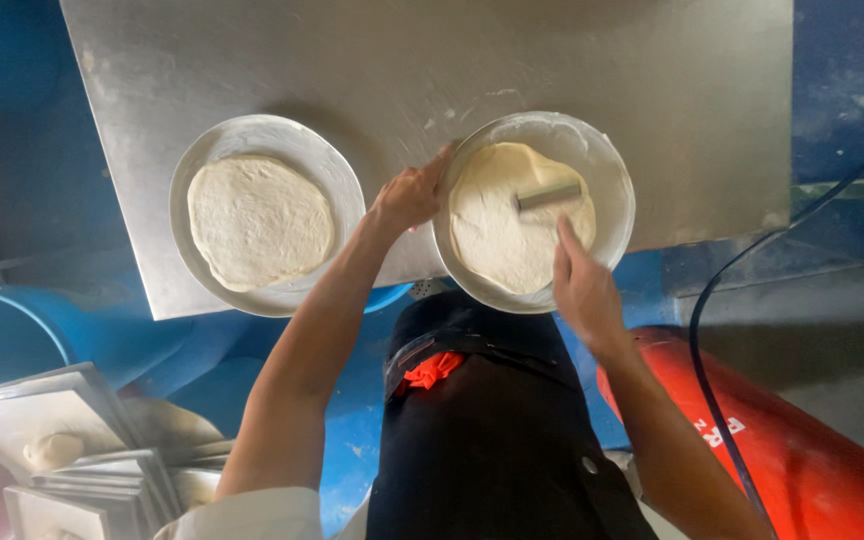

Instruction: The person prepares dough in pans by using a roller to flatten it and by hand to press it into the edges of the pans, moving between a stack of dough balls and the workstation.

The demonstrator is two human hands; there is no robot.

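Small roller lies on dough in right pan, long way left-right, just above right hand, fingers together, empty. Left hand grips pan's left rim.

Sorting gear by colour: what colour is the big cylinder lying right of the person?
Red, seen in the head view: the large cylinder lies at lower right, beside the black apron.

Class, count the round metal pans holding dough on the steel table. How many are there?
2. One round pan sits at the left, untouched; the other pan is at the right, gripped by the left hand. None seems hidden.
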